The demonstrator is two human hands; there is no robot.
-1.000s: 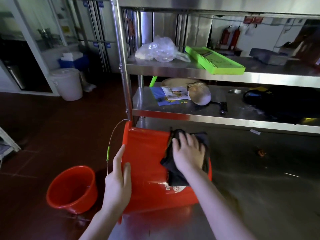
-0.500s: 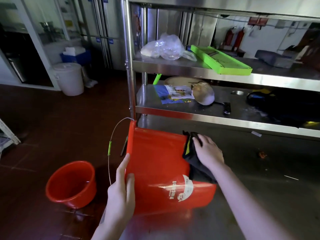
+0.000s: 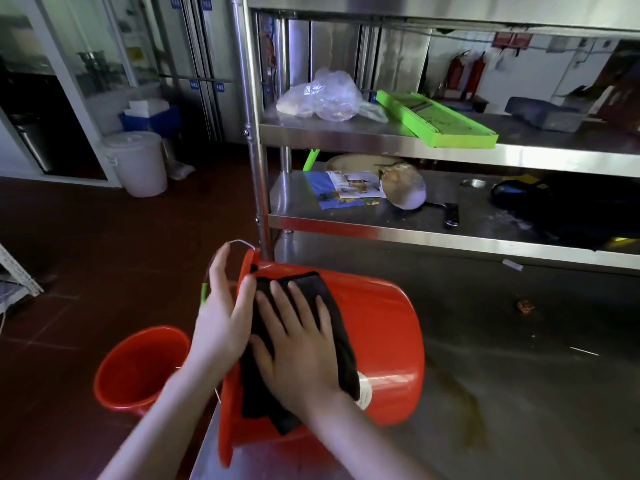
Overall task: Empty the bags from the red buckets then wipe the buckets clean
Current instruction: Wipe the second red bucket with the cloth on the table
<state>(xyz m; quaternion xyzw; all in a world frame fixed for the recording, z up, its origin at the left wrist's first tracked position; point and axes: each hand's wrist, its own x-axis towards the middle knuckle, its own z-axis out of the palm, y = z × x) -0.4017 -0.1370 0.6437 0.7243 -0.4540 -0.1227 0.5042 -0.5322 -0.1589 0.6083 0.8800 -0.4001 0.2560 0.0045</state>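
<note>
A red bucket [image 3: 384, 334] lies on its side on the steel table [image 3: 519, 393], its mouth toward the left edge. My right hand [image 3: 298, 344] presses a dark cloth [image 3: 332, 317] flat against the bucket's outer wall, fingers spread. At the rim, my left hand [image 3: 221, 317] holds the bucket with its thumb on the wall beside the cloth. The wire handle [image 3: 239, 242] sticks up behind my left fingers. A second red bucket [image 3: 138, 368] stands upright on the floor to the left, below the table edge.
A steel shelf rack [image 3: 433, 230] rises behind the bucket, carrying a clear plastic bag [image 3: 322, 97], a green tray [image 3: 436, 119], papers and a pan. A white lidded tub [image 3: 138, 161] stands on the red-brown floor at the back left.
My right hand has slid the cloth from the bucket's right side leftward toward the rim. My left hand has moved up along the rim, and the bucket has turned a little.
</note>
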